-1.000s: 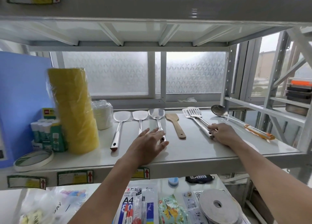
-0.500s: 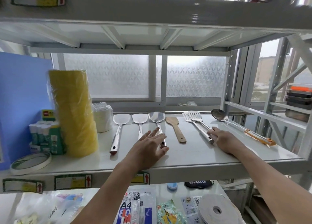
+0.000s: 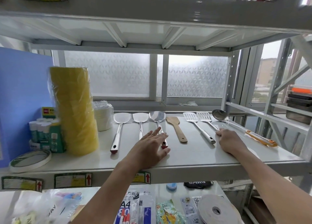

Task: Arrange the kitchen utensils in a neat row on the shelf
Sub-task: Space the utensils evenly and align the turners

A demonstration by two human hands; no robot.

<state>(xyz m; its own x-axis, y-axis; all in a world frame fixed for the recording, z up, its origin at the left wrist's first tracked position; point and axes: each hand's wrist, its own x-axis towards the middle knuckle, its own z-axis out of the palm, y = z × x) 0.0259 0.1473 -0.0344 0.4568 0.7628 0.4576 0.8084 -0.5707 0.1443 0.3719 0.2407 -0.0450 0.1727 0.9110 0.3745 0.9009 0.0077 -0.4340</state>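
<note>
Several utensils lie in a row on the white shelf (image 3: 194, 158), heads toward the window. From the left come three steel spatulas (image 3: 118, 134) (image 3: 140, 122) (image 3: 157, 117), a wooden spatula (image 3: 177, 129), two slotted turners (image 3: 199, 129) (image 3: 205, 117) and a ladle (image 3: 236, 125) with an orange handle, which lies angled to the right. My left hand (image 3: 150, 147) rests flat with fingers spread over the handle ends of the second and third spatulas. My right hand (image 3: 231, 141) is curled over the handle of the right slotted turner and hides it.
A tall yellow tape stack (image 3: 74, 110), a wrapped white stack (image 3: 103, 115), glue sticks (image 3: 43, 134), a flat tape roll (image 3: 30, 159) and a blue board (image 3: 22, 97) fill the shelf's left end. The upper shelf (image 3: 152, 9) hangs close overhead. Stationery packs (image 3: 140, 208) lie on the shelf below.
The two slotted turners, which overlapped before, now lie side by side; the right one has shifted right under my right hand. My left hand's fingers have spread slightly.
</note>
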